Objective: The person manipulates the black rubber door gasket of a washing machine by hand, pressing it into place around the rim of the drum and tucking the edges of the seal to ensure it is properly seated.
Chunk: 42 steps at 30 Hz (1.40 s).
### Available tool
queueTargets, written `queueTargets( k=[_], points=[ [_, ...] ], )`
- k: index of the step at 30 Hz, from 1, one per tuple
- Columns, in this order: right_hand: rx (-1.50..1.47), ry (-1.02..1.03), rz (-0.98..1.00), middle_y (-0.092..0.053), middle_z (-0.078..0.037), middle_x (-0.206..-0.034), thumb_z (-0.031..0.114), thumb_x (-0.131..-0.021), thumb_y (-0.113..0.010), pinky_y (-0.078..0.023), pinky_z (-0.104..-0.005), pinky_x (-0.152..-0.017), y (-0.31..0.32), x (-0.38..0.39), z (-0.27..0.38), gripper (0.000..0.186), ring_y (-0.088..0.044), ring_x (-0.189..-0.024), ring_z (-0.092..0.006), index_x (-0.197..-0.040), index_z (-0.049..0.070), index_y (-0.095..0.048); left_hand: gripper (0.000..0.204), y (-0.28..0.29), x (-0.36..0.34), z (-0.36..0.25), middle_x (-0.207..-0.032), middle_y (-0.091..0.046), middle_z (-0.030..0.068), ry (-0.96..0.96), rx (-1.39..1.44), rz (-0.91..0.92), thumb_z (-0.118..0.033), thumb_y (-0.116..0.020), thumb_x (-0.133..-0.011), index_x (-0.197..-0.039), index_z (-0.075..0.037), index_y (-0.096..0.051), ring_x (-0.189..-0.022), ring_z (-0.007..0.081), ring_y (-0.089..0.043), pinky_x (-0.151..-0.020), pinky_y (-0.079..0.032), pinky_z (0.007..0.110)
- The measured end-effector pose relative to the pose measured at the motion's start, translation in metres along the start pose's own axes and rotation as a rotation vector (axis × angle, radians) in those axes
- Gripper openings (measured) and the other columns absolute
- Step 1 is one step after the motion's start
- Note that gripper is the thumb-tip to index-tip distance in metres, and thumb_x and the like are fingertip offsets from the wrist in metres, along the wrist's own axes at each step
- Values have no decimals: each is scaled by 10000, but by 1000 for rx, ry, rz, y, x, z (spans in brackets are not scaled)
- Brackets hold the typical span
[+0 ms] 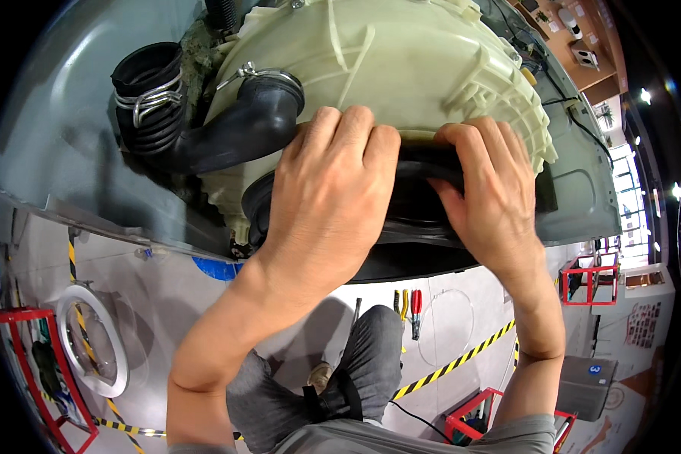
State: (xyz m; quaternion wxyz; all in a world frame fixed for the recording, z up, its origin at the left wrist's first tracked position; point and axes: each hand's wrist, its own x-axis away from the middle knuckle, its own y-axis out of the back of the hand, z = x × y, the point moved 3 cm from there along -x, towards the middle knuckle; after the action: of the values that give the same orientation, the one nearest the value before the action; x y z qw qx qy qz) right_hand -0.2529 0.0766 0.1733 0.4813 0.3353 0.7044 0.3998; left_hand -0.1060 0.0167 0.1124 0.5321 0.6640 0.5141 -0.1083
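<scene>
A large cream plastic washing-machine tub (408,64) fills the upper middle of the view. At its near side lies a black rubber door gasket (420,227), partly covered by my hands. My left hand (333,181) curls its fingers over the gasket's upper edge, near the end of a thick black rubber hose (231,144). To the right, my right hand (493,185) grips the same edge, its thumb on the near side and its fingers behind. Both sets of fingertips are hidden. A metal clamp (278,73) circles the hose's end on the tub.
Grey cabinet panels (41,163) surround the tub. On the floor are a round white-rimmed door (121,356), yellow-handled pliers (404,304), red-handled pliers (416,304) and a thin wire ring (472,325). Red racks (0,318) stand left and right; striped tape (461,362) crosses the floor.
</scene>
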Motion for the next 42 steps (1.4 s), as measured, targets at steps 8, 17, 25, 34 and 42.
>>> queueTargets(
  k=[8, 17, 25, 34, 42],
  points=[
    [4, 5, 62, -536, -114, -896, 0, -613, -783, -469, -405, -735, 11, 0, -16, 411, -577, -851, -329, -947, 47, -548, 359, -7, 4, 3, -989, -562, 116, 23, 16, -65, 77, -709, -681, -1005, -35, -603, -972, 343, -545, -850, -457, 434],
    [-20, -2, -96, -508, -88, -837, 46, -541, -782, -470, -392, -667, -1, 9, -24, 422, -583, -770, -289, -894, 72, -552, 210, -6, -4, 1, -1024, -542, 98, -83, -112, -49, -37, -671, -765, -961, -37, -596, -944, 293, -539, -826, -472, 403],
    [-73, -42, -131, -535, -90, -889, 66, -548, -819, -462, -405, -751, -7, 18, -28, 458, -571, -840, -299, -932, 78, -569, 394, -15, -9, 3, -1080, -564, 123, -113, -29, -65, 15, -779, -646, -986, -38, -587, -956, 352, -539, -828, -443, 441],
    [-75, -207, -47, -549, -86, -920, 54, -542, -835, -465, -414, -770, 12, 46, -51, 522, -562, -887, -304, -1007, 81, -600, 410, -15, 1, 4, -1074, -582, 134, -133, -28, -105, 37, -754, -641, -1004, -33, -577, -952, 352, -537, -830, -434, 441],
    [127, -33, -388, -597, -79, -860, 72, -674, -664, -538, -326, -674, -7, 57, -31, 218, -639, -796, -241, -884, 15, -647, 382, -20, 4, 2, -1059, -592, 129, -134, -50, -161, 27, -744, -635, -982, -38, -598, -932, 331, -536, -820, -434, 430]
  ],
)
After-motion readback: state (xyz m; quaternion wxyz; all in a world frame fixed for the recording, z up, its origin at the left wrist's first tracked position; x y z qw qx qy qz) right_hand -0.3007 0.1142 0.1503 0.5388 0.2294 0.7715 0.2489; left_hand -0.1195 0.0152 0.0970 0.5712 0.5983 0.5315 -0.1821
